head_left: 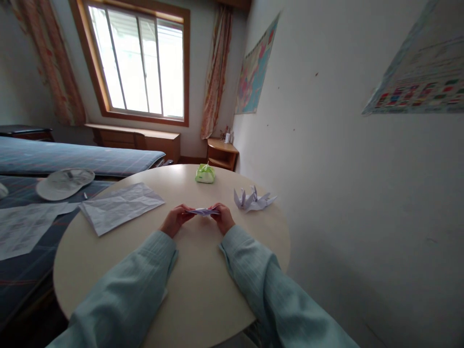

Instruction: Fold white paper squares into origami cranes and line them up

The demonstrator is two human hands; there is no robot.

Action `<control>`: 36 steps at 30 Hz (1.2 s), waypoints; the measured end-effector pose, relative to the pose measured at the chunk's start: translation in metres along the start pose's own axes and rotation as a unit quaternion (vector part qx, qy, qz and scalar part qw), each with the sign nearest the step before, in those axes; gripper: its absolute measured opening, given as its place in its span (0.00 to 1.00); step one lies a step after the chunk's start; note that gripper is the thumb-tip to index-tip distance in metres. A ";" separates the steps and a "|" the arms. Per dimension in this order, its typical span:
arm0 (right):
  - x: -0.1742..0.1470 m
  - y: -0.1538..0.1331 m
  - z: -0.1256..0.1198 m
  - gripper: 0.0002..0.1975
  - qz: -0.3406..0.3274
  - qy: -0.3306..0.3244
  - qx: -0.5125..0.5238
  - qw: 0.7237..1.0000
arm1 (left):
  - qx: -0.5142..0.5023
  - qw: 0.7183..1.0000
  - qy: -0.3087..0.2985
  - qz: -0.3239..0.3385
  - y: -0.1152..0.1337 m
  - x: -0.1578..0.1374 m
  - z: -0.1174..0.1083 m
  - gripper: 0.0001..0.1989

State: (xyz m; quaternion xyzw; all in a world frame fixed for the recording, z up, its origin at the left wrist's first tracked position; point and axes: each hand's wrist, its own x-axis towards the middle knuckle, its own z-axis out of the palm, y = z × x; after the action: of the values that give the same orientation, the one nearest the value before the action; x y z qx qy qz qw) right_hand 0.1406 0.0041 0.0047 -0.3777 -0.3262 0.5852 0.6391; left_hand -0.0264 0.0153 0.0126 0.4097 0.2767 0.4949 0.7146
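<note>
Between my two hands is a small piece of folded paper (203, 211), pale lilac-white, held level just over the middle of the round table (203, 270). My left hand (176, 220) pinches its left end. On the opposite end the fingers of my right hand (223, 218) are closed in the same way. Folded paper cranes (253, 200) stand grouped to the right of my right hand, with pointed wings and tips upright. Off to the left lies a creased sheet of paper (121, 205). The fingertips beneath the folded paper are partly hidden.
A green packet of tissues (205, 174) sits near the table's far edge. Left of the table, a bed (21, 280) holds a white cap (65, 183) and printed sheets (29, 227). The wall (348, 193) rises close along the table's right side. A corner shelf (223, 150) stands behind.
</note>
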 end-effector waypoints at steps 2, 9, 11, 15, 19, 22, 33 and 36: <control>-0.001 0.000 0.001 0.04 -0.003 -0.001 -0.009 1.000 | -0.002 1.000 0.003 -0.005 0.000 -0.001 0.000 0.04; 0.000 0.000 0.002 0.06 -0.004 0.001 -0.013 1.000 | -0.001 1.000 0.007 -0.010 0.001 -0.001 0.000 0.04; 0.000 0.000 0.002 0.06 -0.009 -0.004 -0.009 1.000 | 0.002 1.000 0.005 -0.007 0.001 0.000 -0.001 0.05; 0.001 0.000 0.001 0.06 -0.017 -0.011 -0.021 1.000 | 0.011 1.000 0.013 -0.007 -0.001 0.002 -0.003 0.06; 0.001 0.000 0.000 0.06 -0.011 -0.004 -0.029 1.000 | 0.010 1.000 0.018 -0.009 -0.002 0.003 -0.003 0.05; 0.002 0.001 0.000 0.06 -0.012 -0.007 -0.020 1.000 | 0.005 1.000 0.014 -0.008 -0.003 0.003 -0.003 0.05; 0.002 0.003 0.000 0.05 -0.023 -0.013 -0.009 1.000 | -0.004 1.000 0.018 -0.012 -0.002 0.002 -0.002 0.04; 0.002 0.003 0.000 0.05 -0.024 -0.003 -0.001 1.000 | 0.001 1.000 0.018 -0.012 -0.002 0.003 -0.002 0.05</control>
State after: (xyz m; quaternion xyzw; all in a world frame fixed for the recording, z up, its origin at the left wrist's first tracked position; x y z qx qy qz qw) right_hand 0.1388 0.0064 0.0018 -0.3687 -0.3379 0.5703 0.6517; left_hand -0.0262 0.0186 0.0095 0.3981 0.2952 0.4935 0.7147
